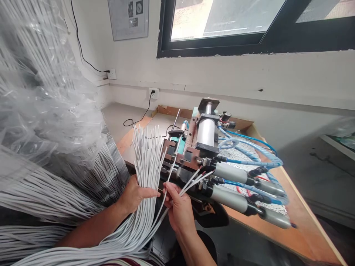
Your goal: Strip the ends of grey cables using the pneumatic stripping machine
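Note:
A thick bundle of light grey cables (pixel 148 159) stands upright in front of me, its cut ends fanned out at the top. My left hand (pixel 136 195) is wrapped round the bundle, thumb across its front. Just to the right, my right hand (pixel 177 203) pinches a single cable between thumb and fingertips; several more cables (pixel 194 182) stick out to the right from behind that hand, some with reddish tips. The single cable's upper end reaches the brown jaws of a pneumatic machine (pixel 206 133), directly beyond my hands.
Plastic-wrapped cable bundles (pixel 50 111) fill the left side. Grey cylinders (pixel 231 199) and blue air hoses (pixel 249 162) extend right over a wooden table (pixel 302 221). Behind are a wall socket (pixel 154 93) with a black cord and a window (pixel 222 22).

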{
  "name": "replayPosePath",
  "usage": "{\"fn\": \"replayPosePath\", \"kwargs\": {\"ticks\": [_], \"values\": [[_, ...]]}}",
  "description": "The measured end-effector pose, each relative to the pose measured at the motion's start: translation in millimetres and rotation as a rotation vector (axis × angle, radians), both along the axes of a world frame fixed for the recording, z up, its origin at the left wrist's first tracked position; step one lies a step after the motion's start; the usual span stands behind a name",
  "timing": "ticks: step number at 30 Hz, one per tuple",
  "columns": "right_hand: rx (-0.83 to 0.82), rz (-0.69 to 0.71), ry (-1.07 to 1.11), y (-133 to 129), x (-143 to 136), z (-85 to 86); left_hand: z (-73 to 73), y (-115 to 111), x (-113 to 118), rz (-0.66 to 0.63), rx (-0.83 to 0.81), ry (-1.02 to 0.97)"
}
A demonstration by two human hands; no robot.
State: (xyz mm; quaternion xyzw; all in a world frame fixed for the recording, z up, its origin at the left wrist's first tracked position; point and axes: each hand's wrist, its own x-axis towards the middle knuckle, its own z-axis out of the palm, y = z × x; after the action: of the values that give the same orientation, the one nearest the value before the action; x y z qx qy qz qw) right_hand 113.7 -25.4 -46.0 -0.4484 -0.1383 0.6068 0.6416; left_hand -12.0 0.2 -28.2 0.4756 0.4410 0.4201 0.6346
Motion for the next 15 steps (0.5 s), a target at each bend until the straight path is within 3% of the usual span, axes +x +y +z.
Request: {"fn": "replayPosePath", "kwargs": {"ticks": [6,10,15], "values": [[0.095,0.199,-0.049,-2.0,-3.2,0.0,0.6,-0.7,2.6,-0.04,0.064,-0.045],[0.11,0.065,-0.112,-7.5,-5.2,-5.7,2.6,-0.1,1.7,0.008,0.107,-0.019],[0.037,-0.045,-0.012,-5.6,-3.7,-3.6,4.2,1.3,-1.1,0.018,0.012,-0.072]]}}
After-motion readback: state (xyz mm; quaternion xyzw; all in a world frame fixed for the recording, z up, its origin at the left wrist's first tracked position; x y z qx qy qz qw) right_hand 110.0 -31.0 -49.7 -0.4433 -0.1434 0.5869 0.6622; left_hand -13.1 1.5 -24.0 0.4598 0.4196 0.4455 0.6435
